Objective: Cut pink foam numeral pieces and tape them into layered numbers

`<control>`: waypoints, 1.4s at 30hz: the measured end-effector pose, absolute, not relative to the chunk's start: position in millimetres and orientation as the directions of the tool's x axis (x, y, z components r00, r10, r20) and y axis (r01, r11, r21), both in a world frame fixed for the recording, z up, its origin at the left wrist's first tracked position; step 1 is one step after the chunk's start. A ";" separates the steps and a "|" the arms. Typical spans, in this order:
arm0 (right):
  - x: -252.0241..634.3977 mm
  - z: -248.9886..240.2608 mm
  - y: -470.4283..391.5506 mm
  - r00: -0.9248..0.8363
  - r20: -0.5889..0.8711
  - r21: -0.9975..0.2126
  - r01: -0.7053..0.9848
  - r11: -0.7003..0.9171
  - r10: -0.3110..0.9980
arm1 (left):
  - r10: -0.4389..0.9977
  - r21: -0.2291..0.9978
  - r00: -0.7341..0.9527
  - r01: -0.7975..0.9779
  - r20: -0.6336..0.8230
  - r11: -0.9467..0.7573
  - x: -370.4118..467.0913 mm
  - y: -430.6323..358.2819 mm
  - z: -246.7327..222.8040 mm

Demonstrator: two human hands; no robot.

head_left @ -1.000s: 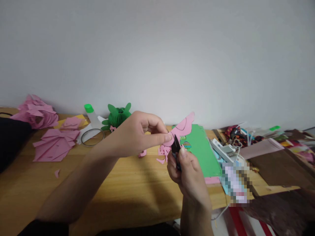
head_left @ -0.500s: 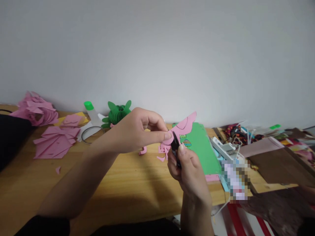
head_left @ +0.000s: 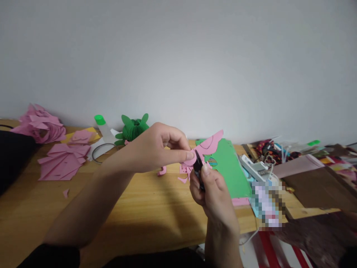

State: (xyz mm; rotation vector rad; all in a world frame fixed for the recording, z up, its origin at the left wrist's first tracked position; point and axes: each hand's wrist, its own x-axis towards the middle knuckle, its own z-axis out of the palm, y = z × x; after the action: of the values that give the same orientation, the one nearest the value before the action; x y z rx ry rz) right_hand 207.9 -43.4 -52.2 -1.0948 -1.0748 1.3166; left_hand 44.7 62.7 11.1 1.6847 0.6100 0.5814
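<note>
Between the thumb and fingers of my left hand (head_left: 170, 147) is a piece of pink paper (head_left: 210, 144) with a curved line drawn on it. Its far part reaches out to the upper right, and a rounded edge shows by my thumb. My right hand (head_left: 213, 184) is closed round a pair of dark scissors (head_left: 198, 163), whose blades point up and lie against the paper beside my left thumb. Small pink scraps (head_left: 184, 171) lie on the table just below my hands. The scissor handles are mostly covered by my fingers.
Right of my hands lies a green sheet (head_left: 237, 178) with cut-outs, near a white power strip (head_left: 252, 165). A green folded-paper figure (head_left: 135, 130), a glue stick (head_left: 103, 126), a ring (head_left: 96, 152) and pink paper pieces (head_left: 60, 163) are on the left. A wall (head_left: 178, 67) stands behind.
The far end of the pink paper has dipped slightly, and the scissors have shifted a little against it. Both hands keep their hold.
</note>
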 end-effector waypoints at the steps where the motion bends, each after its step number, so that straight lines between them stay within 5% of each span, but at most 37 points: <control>1: 208.1 -52.3 -43.4 -0.015 -0.028 -0.983 -0.179 -0.030 1.000 | 0.669 0.980 0.741 0.094 0.047 -0.173 45.0 63.1 11.0; 42: 233.2 -61.9 -52.8 0.026 -0.078 -0.992 -0.104 -0.075 0.997 | 0.481 0.935 0.876 0.205 -0.044 -0.289 71.8 77.4 11.4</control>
State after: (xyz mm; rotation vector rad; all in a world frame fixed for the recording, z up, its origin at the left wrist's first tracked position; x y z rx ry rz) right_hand 233.2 -52.8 -61.9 -1.2023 -1.0734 1.2896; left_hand 71.8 77.4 11.4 1.8725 0.5110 0.2929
